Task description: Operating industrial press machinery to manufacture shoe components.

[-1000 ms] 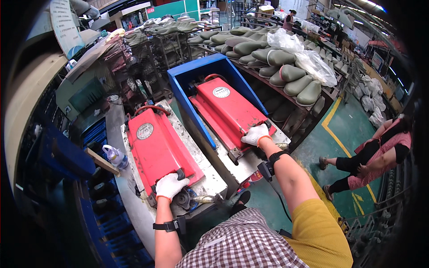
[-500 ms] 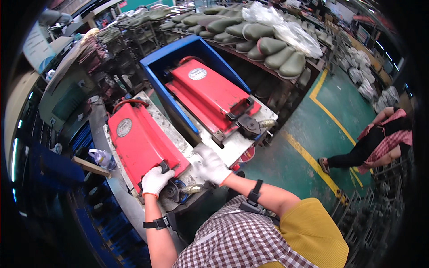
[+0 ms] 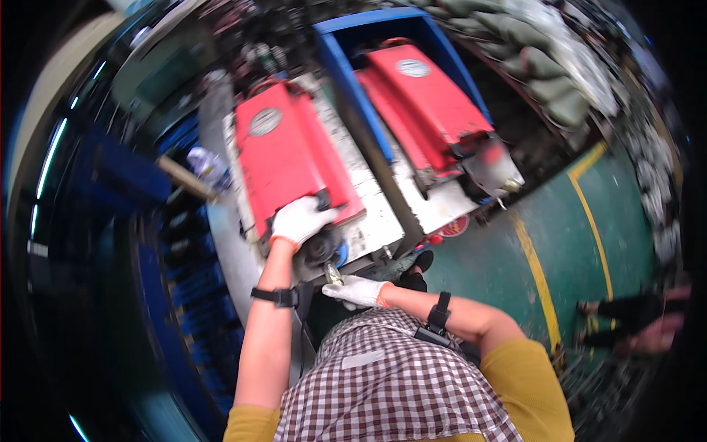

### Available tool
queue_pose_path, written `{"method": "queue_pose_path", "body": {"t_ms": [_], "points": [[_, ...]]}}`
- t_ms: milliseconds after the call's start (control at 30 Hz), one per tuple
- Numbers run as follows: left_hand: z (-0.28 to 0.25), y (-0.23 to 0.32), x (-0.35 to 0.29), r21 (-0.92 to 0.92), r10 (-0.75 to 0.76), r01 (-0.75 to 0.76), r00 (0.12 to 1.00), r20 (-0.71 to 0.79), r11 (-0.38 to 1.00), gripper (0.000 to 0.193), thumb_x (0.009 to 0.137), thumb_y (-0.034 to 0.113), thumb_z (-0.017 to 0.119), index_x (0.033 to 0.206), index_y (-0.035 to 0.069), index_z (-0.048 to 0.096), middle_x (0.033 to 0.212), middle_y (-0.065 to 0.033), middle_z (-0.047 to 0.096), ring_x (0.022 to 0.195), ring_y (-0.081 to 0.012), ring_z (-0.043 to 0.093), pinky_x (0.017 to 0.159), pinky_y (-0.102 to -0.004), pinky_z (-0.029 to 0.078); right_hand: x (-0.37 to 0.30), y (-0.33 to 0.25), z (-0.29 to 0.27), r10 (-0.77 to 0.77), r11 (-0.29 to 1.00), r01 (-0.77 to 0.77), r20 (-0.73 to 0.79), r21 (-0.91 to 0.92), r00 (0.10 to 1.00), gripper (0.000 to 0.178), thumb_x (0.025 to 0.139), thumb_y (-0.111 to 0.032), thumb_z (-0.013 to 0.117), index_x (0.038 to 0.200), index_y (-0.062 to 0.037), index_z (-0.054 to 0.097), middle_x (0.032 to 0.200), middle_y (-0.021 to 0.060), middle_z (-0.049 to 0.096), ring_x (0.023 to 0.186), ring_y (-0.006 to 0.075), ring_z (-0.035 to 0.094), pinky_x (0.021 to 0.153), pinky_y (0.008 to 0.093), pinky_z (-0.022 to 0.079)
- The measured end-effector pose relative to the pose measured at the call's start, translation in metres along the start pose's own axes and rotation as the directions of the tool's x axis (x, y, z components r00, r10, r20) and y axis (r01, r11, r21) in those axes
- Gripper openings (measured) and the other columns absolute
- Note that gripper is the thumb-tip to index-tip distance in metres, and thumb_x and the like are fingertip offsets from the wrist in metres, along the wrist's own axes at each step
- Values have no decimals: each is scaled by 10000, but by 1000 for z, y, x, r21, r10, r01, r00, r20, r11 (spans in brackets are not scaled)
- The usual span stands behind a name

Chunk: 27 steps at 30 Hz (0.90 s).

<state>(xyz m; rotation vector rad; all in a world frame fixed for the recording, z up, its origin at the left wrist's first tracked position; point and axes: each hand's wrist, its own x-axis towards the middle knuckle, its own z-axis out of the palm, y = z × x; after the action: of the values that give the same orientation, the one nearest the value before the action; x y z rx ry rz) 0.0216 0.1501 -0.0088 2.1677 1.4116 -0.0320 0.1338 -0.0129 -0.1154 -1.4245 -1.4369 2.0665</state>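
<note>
Two red hinged machine covers lie side by side on a worn white bench (image 3: pixel 379 221). My left hand (image 3: pixel 298 219), in a white glove, grips the near edge of the left red cover (image 3: pixel 291 158) at its black handle. My right hand (image 3: pixel 357 291), also gloved, is below the bench front, closed on a small metallic piece (image 3: pixel 333 275) just under a dark round part (image 3: pixel 322 248). The right red cover (image 3: pixel 427 103) stands untouched beside a blue frame (image 3: pixel 353 81).
Grey-green shoe soles (image 3: pixel 541 70) are stacked on a rack at the upper right. A green floor with yellow lines (image 3: pixel 541 272) lies to the right, where another person's legs (image 3: pixel 633 317) show. Blue crates (image 3: pixel 166 250) and a clear bottle (image 3: pixel 206 163) stand at the left.
My right hand left the right cover's handle, crossed left and dropped below the bench front onto the small piece. My left hand stayed on the left cover. My head tilted further down.
</note>
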Motion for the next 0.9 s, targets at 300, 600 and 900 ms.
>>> {"method": "queue_pose_path", "body": {"t_ms": [300,600,900], "points": [[-19,-15,-14,47,148,-144,986,-82,988,509,890,531,612,1028,54,723,1021,-211,730,991,-391,700,870,-499,530,-11,-64,-25,201,893,-81,232,-444,952,634,994,-632,537,1172,-35,649,780,74,652,638,167,599,578,337,490],[-129,19,-46,124,329,-325,713,-619,937,392,839,341,760,1171,137,718,1038,-138,742,997,-327,714,876,-426,542,18,-103,-78,-506,842,350,-373,-411,778,378,976,-260,670,1245,5,654,1133,196,704,1098,328,673,997,402,509],[-167,16,-57,421,419,-80,366,-831,904,553,939,262,688,1428,28,576,1460,-220,567,1328,-353,570,1146,-427,415,184,-153,-68,-662,499,-200,-520,-843,540,943,770,-537,801,1530,-88,468,1545,253,458,1435,483,396,1152,536,404]]}}
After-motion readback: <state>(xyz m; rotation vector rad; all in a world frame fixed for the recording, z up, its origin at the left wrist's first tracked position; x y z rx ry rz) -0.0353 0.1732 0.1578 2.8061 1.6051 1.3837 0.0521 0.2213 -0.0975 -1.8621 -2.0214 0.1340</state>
